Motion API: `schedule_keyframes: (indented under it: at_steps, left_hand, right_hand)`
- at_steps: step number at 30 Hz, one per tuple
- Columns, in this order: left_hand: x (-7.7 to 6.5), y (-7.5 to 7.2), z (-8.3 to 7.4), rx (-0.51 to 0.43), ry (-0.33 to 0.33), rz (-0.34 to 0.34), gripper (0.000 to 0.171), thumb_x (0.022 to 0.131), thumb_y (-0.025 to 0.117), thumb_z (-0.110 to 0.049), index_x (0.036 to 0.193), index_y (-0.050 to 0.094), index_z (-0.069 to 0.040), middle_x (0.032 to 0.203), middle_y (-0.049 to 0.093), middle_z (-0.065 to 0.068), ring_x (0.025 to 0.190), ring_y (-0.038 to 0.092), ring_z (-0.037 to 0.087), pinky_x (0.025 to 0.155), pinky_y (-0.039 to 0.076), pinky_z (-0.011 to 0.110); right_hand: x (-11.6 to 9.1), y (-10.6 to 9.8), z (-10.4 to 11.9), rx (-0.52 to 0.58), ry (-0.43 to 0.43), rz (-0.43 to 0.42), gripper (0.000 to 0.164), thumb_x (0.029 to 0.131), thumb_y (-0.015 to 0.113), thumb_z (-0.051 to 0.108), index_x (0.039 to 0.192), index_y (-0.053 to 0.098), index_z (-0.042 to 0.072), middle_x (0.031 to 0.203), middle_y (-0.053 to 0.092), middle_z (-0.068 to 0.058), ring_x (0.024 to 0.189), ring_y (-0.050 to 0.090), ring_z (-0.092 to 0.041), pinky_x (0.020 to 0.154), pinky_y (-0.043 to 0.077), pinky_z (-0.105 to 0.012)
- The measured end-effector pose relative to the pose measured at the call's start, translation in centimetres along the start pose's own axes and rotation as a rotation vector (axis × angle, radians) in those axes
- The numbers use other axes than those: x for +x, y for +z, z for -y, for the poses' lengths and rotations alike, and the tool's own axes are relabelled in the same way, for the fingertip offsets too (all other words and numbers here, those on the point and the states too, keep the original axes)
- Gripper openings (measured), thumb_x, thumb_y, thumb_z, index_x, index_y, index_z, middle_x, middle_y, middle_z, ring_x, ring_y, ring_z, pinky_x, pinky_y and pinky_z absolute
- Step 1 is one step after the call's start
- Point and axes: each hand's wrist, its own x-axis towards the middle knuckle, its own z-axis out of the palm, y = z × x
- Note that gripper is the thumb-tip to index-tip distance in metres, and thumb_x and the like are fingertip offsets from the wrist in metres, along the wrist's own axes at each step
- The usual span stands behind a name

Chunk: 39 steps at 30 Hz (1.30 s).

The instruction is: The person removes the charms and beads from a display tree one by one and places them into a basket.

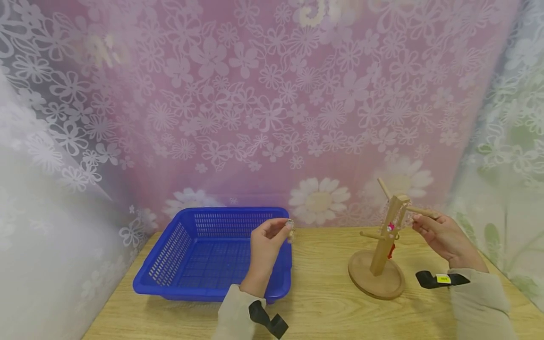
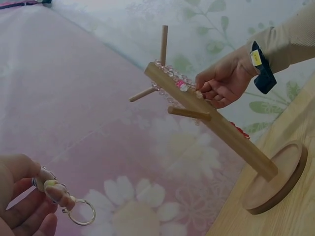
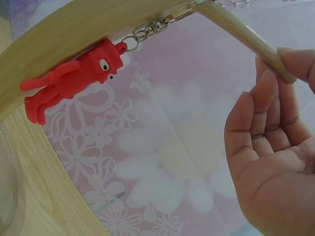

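I see a blue basket (image 1: 216, 262) near the yellowish wood-grained worktop's (image 1: 323, 288) left edge; toward its right edge, a tan stand (image 1: 379, 257) with a red figure (image 3: 74, 81) and pinkish beads (image 2: 170, 73).

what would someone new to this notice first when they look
The big blue basket on the left of the table would likely draw the eye first. Next, probably, comes the red figure hanging by a chain from the wooden stand on the right. The ringed keychain in the left grip, by the basket's right rim, may follow.

Wooden stand (image 1: 383, 245) in all views
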Motion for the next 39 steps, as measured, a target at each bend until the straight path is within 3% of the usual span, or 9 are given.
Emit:
schedule_keyframes:
  at_steps: [7,13,24,32,39]
  left_hand:
    - [1.3,-2.4,-0.8,0.062,-0.045,-0.02,0.02,0.082,0.072,-0.005,0.1,0.069,0.003,0.087,0.07,0.016,0.067,0.064,0.011,0.07,0.055,0.034]
    - [2.7,-4.7,-1.3,0.131,-0.077,-0.028,0.021,0.084,0.071,-0.009,0.102,0.069,0.001,0.091,0.07,0.009,0.077,0.063,0.01,0.076,0.053,0.031]
    - [5.0,-8.3,-0.5,0.231,-0.098,-0.01,0.021,0.085,0.071,-0.013,0.103,0.07,-0.003,0.093,0.07,0.008,0.078,0.064,0.014,0.08,0.05,0.031]
    - [5.9,-9.8,-0.4,0.335,-0.174,0.046,0.026,0.087,0.068,-0.017,0.109,0.068,-0.004,0.103,0.068,0.01,0.099,0.06,0.023,0.089,0.044,0.043]
    - [6.1,-10.8,0.2,0.339,-0.241,0.059,0.024,0.088,0.066,-0.012,0.109,0.067,-0.001,0.102,0.068,0.012,0.086,0.064,0.025,0.089,0.046,0.047]
  right_hand:
    - [0.1,0.0,0.1,0.011,0.009,0.0,0.031,0.097,0.04,-0.006,0.1,0.069,0.004,0.094,0.068,-0.004,0.083,0.065,-0.014,0.077,0.052,-0.023]
    - [0.1,0.1,0.0,-0.016,0.008,-0.011,0.031,0.097,0.041,-0.005,0.099,0.07,0.005,0.094,0.067,-0.003,0.083,0.064,-0.014,0.076,0.052,-0.022]
    - [0.0,0.2,0.2,-0.017,0.018,-0.016,0.03,0.097,0.043,-0.005,0.1,0.07,0.005,0.093,0.068,-0.003,0.082,0.065,-0.014,0.076,0.053,-0.022]
    - [0.1,0.1,0.3,-0.003,0.01,-0.012,0.031,0.097,0.04,-0.006,0.098,0.07,0.003,0.093,0.068,-0.004,0.083,0.065,-0.014,0.077,0.052,-0.022]
    - [0.1,0.1,0.2,-0.003,0.016,-0.018,0.03,0.096,0.042,-0.007,0.099,0.07,0.004,0.093,0.068,-0.004,0.082,0.065,-0.014,0.076,0.053,-0.022]
